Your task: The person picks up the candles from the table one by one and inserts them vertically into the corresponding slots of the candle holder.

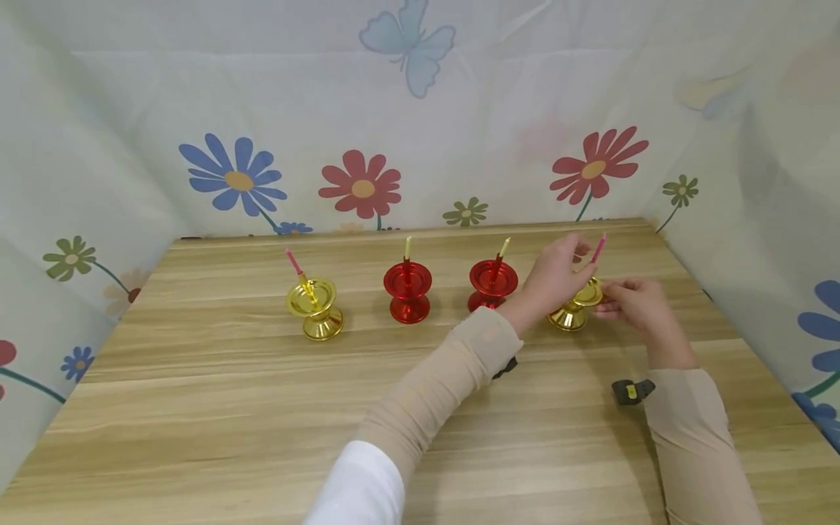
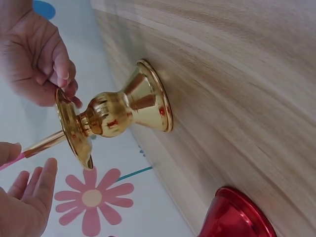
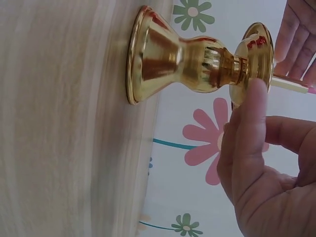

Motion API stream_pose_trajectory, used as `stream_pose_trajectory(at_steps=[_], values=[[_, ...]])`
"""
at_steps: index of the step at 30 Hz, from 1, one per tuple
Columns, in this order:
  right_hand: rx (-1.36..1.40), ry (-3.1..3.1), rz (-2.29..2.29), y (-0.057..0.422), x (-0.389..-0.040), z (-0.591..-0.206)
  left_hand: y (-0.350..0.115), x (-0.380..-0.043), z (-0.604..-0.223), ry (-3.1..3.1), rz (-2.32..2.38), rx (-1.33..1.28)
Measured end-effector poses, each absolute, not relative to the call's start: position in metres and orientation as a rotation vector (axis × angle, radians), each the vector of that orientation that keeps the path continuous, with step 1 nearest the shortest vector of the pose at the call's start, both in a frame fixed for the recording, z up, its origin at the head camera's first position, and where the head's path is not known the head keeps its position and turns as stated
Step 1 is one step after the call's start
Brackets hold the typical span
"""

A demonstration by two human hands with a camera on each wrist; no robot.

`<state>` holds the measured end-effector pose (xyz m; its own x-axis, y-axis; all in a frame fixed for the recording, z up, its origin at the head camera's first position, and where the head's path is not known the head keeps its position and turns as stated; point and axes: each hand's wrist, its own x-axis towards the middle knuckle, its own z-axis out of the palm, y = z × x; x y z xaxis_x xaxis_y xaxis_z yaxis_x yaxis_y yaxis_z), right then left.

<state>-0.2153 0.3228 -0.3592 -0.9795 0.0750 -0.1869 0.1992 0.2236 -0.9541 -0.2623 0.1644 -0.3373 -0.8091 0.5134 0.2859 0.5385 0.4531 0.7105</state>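
At the right of the table stands a gold candle holder (image 1: 568, 318) on its flared base. A pink candle (image 1: 599, 249) rises from its socket, leaning slightly. My right hand (image 1: 635, 305) pinches the rim of the holder's dish (image 3: 266, 42) from the right side. From the left, my left hand (image 1: 558, 271) reaches round the candle. In the left wrist view its thumb (image 2: 9, 152) lies right at the candle's pink part, while its other fingers (image 2: 45, 186) are extended and apart from the candle.
Left of my hands stand two red candle holders (image 1: 410, 309) (image 1: 485, 299) with yellow candles (image 1: 407, 248). Farther left is another gold holder (image 1: 323, 325) with a pink candle (image 1: 293, 261). A flowered cloth (image 1: 295, 109) hangs behind the wooden table (image 1: 197, 408).
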Motion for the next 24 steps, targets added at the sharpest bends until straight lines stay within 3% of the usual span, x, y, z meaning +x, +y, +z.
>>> stream_pose_trajectory(at_steps=[24], values=[[0.43,2.741,-1.594,0.313,-0.203,-0.342,0.149,-0.246,-0.335,-2.661,-1.181,-1.061]])
